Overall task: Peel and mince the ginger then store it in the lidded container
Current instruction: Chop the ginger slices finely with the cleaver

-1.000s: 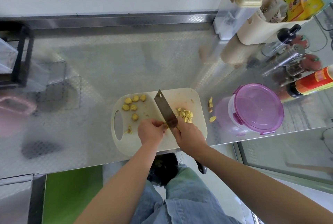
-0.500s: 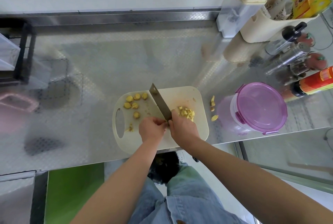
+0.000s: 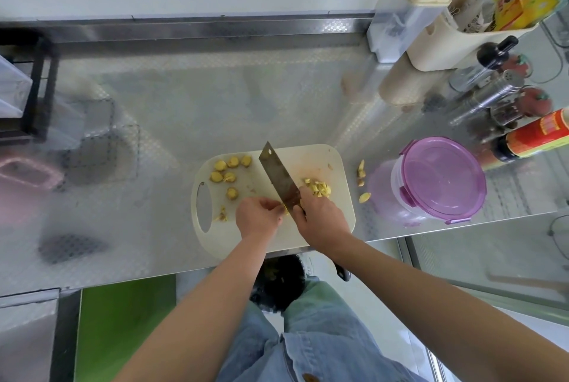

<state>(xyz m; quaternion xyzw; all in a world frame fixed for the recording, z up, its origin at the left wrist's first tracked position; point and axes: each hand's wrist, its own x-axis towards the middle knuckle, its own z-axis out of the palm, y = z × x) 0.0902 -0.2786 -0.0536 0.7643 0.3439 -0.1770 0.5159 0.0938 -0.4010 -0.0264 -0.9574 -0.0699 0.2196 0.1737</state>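
A cream cutting board (image 3: 335, 218) lies at the counter's front edge. Several yellow ginger slices (image 3: 228, 172) sit on its far left part, and a small heap of chopped ginger (image 3: 317, 188) lies on the right. My right hand (image 3: 320, 221) grips a cleaver (image 3: 277, 177) at the base of its blade, which points away to the upper left. My left hand (image 3: 258, 218) pinches a ginger piece against the blade's near end; that piece is mostly hidden. A clear container with a purple lid (image 3: 440, 180), closed, stands right of the board.
Ginger peel scraps (image 3: 362, 180) lie on the steel counter (image 3: 215, 98) between board and container. Bottles, a shaker (image 3: 486, 98) and a cream caddy (image 3: 455, 43) crowd the back right. A black rack (image 3: 34, 89) stands far left. The counter edge runs just below the board.
The cleaver and both hands stay at the board's near middle, with small chopping shifts. The view has shifted slightly.
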